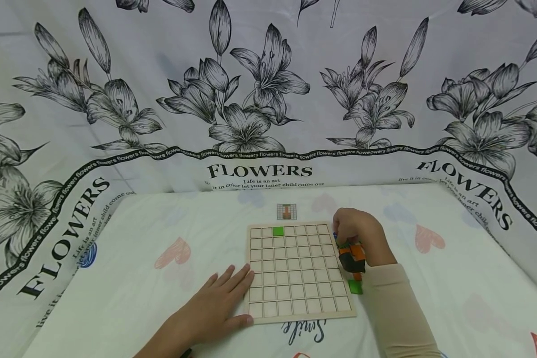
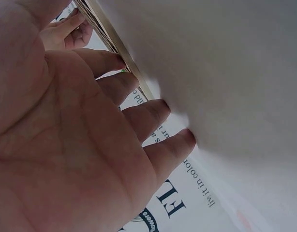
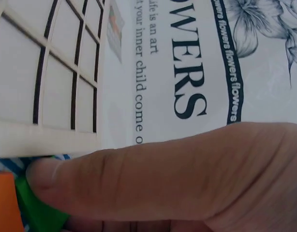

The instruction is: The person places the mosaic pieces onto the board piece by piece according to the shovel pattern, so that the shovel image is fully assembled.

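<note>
A wooden grid board point(image 1: 298, 277) lies on the white cloth, with one green square tile point(image 1: 278, 231) in its top row. My left hand point(image 1: 219, 303) rests flat beside the board, fingers spread, its fingertips and thumb right at the left edge. Along the right edge, my right hand point(image 1: 360, 231) reaches down into a small heap of tiles with its fingers curled. In the right wrist view the thumb point(image 3: 124, 179) pinches a green tile point(image 3: 39, 208) against the fingers, which are mostly hidden below it. An orange tile point(image 3: 6, 203) shows close by.
Orange tiles point(image 1: 357, 251) and black tiles point(image 1: 352, 264) lie heaped under the right wrist, partly covered by it. Another green tile point(image 1: 355, 287) lies nearer the board's front right corner. Behind the board is a small pattern card point(image 1: 287, 212). A flower-printed cloth point(image 1: 259, 99) hangs at the back.
</note>
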